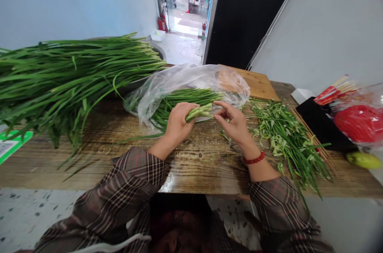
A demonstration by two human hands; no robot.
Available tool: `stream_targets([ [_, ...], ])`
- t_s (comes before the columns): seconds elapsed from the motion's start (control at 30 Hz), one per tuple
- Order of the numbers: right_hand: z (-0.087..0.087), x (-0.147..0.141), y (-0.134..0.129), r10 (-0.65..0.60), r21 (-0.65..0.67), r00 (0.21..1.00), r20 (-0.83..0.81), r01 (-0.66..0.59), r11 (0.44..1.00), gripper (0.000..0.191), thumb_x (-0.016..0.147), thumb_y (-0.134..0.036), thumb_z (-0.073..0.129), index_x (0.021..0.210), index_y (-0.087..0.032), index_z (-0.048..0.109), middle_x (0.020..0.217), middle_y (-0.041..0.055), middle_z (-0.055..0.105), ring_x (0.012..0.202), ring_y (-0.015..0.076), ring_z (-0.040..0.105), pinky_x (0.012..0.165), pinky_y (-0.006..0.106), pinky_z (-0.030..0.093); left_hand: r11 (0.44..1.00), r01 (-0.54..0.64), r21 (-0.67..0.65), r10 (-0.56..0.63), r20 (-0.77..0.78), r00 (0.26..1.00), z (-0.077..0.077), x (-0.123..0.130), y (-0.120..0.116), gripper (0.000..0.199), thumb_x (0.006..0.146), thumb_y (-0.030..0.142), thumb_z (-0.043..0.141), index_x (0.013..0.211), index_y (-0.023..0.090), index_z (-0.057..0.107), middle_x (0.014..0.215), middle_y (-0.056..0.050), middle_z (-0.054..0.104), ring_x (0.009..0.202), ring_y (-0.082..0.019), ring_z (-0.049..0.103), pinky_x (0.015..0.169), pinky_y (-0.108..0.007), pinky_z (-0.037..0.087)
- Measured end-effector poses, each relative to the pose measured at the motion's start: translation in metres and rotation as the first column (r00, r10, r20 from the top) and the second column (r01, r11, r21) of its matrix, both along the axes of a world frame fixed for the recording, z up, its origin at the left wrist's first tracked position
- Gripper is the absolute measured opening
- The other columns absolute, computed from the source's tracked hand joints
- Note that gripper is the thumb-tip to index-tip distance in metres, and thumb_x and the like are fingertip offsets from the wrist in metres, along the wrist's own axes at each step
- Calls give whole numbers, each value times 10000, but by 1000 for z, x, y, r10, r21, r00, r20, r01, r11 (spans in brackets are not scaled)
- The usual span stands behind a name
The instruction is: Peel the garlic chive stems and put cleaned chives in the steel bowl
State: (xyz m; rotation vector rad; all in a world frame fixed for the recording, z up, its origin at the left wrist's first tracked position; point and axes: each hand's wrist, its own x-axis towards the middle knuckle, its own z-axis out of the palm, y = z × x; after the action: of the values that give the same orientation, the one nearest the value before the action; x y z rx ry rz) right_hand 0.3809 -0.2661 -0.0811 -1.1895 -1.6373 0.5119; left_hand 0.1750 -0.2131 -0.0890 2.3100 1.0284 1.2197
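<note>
My left hand (pixel 180 122) is closed round a small bunch of garlic chives (pixel 200 112), its pale stem ends pointing right. Close to those ends is my right hand (pixel 231 121), thumb and fingers apart and curved, with nothing visible between them; a red bead bracelet circles that wrist. Just beyond both hands, more garlic chives (pixel 188 97) lie in a clear plastic bag (pixel 179 73). A large heap of long green chives (pixel 83 65) rests at the left, partly over a metal basin (pixel 160 50). Loose trimmed leaves and stalks (pixel 287 137) are piled to the right of my right hand.
Behind the bag lies a wooden board (pixel 259 83) on the wooden table (pixel 203 169). At the right stand a black box (pixel 326 125) with wrapped chopsticks (pixel 335 89), a red bundle in plastic (pixel 360 123) and a yellow-green item (pixel 363 160). A green-edged card (pixel 18 141) sits at far left.
</note>
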Motion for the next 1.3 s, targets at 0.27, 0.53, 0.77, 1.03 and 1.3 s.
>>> stream_targets([
  [0.27,-2,-13,-3,-56,29,996,-65,58,998,362,891,-345,564,1239,-252,597,857,27,689,749,170,636,719,316,521,970,162,-182,-199,-207,958,-5,3,-3,218,866,264,578,1064,221,657,984,-28,733,884,-205,672,742,-276,457],
  [0.53,-4,-9,1,-160,-60,952,-262,149,987,293,875,-393,577,1115,-230,612,796,20,696,669,151,625,656,292,514,978,193,-84,-210,-403,891,-3,2,-3,122,850,255,607,948,198,653,921,-58,711,885,-233,648,748,-313,430],
  [0.77,3,13,2,-327,-55,884,-334,328,943,295,933,-448,477,1030,-214,629,589,-40,569,543,125,541,584,258,476,962,90,258,55,-505,862,2,-5,-10,281,767,90,548,1030,176,597,944,-98,637,913,-262,576,741,-369,387],
  [1.03,0,13,3,-163,132,985,-66,170,977,487,954,-590,350,1064,-276,705,1277,56,638,1232,237,556,1064,486,407,890,63,451,184,-483,856,6,-3,-14,164,904,125,446,978,177,583,842,-77,590,807,-238,529,707,-378,354],
  [1.3,21,-33,-20,110,183,994,13,-111,977,775,886,-751,111,1556,-361,86,1646,-56,95,1522,224,83,1245,505,116,911,54,409,193,-538,821,3,0,-13,126,914,150,474,956,171,591,856,-75,608,829,-239,558,710,-380,358],
])
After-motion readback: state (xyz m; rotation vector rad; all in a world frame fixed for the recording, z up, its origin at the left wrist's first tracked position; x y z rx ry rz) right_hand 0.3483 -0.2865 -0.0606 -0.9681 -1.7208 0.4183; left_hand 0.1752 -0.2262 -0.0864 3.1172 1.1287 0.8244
